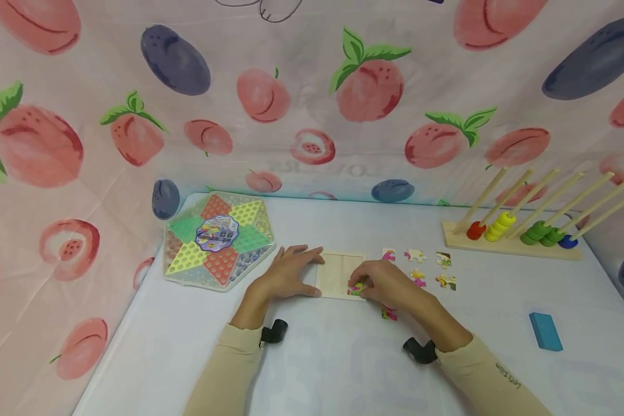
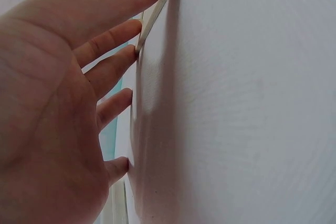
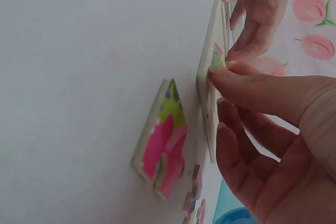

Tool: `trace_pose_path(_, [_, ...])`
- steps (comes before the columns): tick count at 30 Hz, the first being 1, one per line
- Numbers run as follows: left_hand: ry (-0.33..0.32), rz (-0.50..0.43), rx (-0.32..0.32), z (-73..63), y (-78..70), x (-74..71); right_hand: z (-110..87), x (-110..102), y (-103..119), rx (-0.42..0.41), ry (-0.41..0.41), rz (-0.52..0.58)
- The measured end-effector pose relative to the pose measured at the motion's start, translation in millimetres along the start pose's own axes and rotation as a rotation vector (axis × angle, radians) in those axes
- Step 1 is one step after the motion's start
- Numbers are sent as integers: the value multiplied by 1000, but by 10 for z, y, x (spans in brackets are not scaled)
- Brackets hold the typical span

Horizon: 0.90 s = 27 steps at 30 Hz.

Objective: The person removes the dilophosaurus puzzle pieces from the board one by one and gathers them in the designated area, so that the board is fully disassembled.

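Note:
A shallow wooden puzzle tray [image 1: 334, 273] lies on the white table between both hands. My left hand [image 1: 289, 274] has its fingers spread, with thumb and index fingertips at the tray's left edge. My right hand [image 1: 390, 284] pinches a green and pink jigsaw piece [image 1: 355, 290] between thumb and fingers at the tray's lower right corner. In the right wrist view that piece is mostly behind the thumb. Close by the right hand lies a loose pink and green piece [image 3: 165, 135], partly under the wrist in the head view.
Several more jigsaw pieces [image 1: 418, 277] lie right of the tray. A hexagonal Chinese checkers box [image 1: 249, 238] sits at the back left. At the back right stands a wooden peg stand [image 1: 509, 247] with coloured beads. A blue block [image 1: 546, 331] lies farther right.

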<state>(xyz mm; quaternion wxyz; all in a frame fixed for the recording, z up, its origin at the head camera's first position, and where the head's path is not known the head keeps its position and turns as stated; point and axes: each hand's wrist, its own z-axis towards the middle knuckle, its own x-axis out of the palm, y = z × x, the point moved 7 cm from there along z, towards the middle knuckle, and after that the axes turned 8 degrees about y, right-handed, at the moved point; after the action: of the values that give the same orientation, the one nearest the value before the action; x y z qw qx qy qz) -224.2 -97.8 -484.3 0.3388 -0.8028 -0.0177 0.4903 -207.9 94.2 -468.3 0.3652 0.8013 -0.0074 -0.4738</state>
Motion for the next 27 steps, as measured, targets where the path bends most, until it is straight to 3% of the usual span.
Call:
trace_pose_path(7, [-2,-12,-3,-4,1,-1,-33,-6,-3,-53,-21,83])
trace_pose_path(12, [-1,-18,-4,-9,-1,-3,-155,-133,-48,-52,-76,142])
trace_pose_path(18, [5,-16,-8,-8,3,5,-376,-369,-143,-44,-167,155])
trace_pose_path(27, [1,-17,1,-9,0,4,-838,-661,-395,34,-253,228])
